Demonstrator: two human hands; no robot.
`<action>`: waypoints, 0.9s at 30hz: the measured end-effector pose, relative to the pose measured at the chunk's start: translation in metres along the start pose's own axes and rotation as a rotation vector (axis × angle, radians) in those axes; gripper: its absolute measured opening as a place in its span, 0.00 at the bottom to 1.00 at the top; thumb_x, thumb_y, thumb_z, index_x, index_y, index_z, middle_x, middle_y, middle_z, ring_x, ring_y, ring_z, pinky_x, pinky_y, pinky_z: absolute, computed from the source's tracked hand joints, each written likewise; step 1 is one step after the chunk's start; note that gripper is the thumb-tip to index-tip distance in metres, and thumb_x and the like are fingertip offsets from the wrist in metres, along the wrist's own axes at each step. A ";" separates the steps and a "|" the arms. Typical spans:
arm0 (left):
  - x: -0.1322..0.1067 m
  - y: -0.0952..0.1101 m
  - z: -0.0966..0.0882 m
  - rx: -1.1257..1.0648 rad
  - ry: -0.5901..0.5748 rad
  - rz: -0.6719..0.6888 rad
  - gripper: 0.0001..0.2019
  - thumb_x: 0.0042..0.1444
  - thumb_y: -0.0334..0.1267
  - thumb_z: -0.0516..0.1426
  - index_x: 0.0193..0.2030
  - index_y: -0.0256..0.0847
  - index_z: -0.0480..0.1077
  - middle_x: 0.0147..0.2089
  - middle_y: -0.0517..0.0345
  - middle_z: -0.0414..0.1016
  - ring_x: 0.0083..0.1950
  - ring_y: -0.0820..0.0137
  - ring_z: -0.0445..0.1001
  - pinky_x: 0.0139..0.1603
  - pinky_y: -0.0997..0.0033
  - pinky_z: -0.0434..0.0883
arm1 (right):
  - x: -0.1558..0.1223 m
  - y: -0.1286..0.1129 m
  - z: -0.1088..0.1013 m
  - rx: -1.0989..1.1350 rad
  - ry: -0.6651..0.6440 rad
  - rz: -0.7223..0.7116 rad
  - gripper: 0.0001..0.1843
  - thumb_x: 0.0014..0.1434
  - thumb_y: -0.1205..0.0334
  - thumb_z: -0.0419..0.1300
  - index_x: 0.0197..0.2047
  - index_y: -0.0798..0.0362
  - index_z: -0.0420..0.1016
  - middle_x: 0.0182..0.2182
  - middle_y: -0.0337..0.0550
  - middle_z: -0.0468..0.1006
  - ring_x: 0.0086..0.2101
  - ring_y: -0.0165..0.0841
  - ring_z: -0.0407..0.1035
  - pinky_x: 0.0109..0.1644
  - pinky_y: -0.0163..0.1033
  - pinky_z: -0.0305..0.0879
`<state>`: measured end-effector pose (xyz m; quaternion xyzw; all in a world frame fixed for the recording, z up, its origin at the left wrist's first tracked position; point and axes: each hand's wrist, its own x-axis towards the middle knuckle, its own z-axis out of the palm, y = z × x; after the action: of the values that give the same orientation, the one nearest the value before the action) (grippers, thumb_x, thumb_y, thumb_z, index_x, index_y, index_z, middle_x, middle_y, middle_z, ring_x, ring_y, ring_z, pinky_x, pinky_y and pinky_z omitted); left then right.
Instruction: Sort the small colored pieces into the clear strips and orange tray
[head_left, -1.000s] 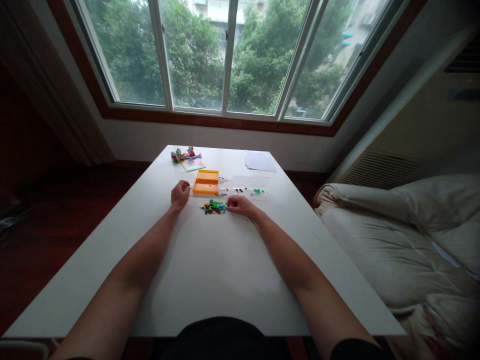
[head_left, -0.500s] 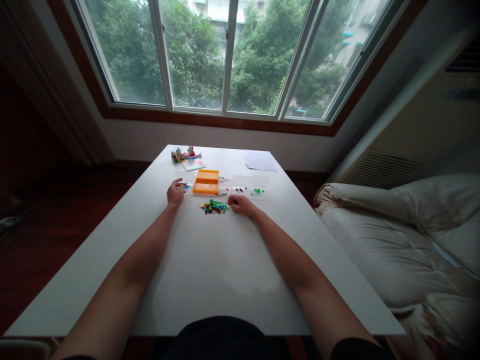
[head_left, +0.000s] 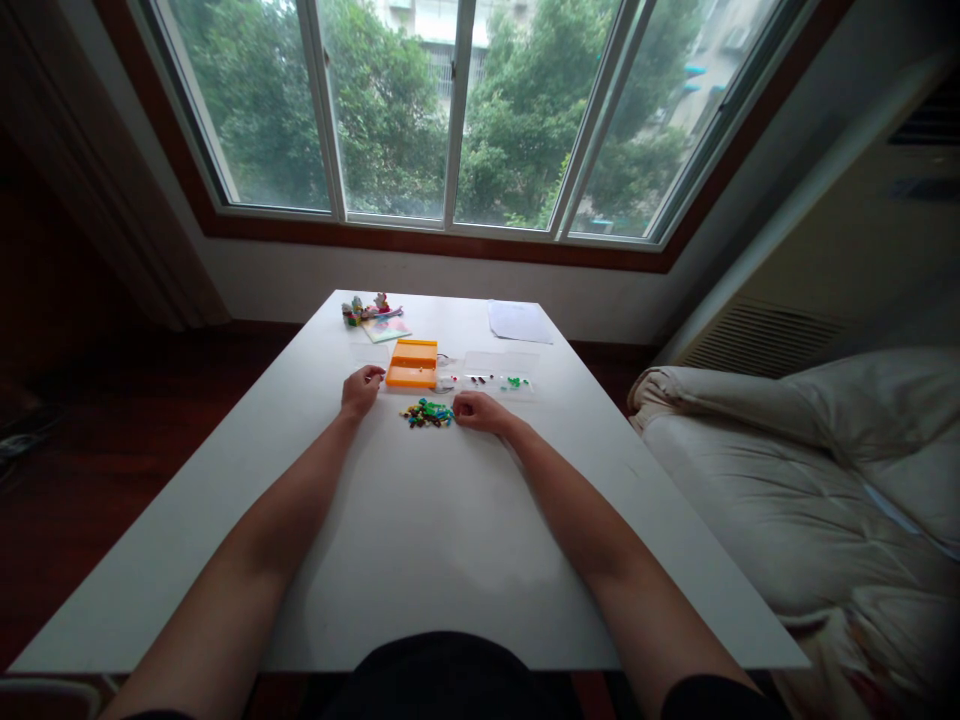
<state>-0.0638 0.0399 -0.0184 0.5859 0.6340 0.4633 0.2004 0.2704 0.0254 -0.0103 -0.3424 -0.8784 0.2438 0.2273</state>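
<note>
On the white bench [head_left: 442,530], the left hand [head_left: 361,390] curls left of the orange box [head_left: 412,374], the right hand [head_left: 480,411] beside the nearer pile of pieces [head_left: 426,413], which likely want light, single pinching; whether either's curled fingers hold any, I cannot tell.

Person's bare left arm [head_left: 262,530] and bare right arm [head_left: 592,520] reach forward, converging. From here, bare left hand [head_left: 362,390] sits slightly farther out, fingers bent inward; bare right hand [head_left: 478,411], fingers curled.
</note>
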 end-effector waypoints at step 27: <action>-0.009 0.013 0.001 0.149 -0.129 0.128 0.13 0.58 0.37 0.55 0.46 0.43 0.79 0.39 0.58 0.82 0.39 0.67 0.78 0.46 0.69 0.72 | -0.005 0.016 -0.016 0.018 0.751 0.321 0.07 0.55 0.58 0.58 0.35 0.51 0.74 0.27 0.38 0.75 0.29 0.32 0.66 0.37 0.36 0.62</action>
<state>-0.0541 0.0307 -0.0105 0.6671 0.6137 0.3880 0.1668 0.2906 0.0367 -0.0087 -0.5385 -0.6677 0.1419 0.4940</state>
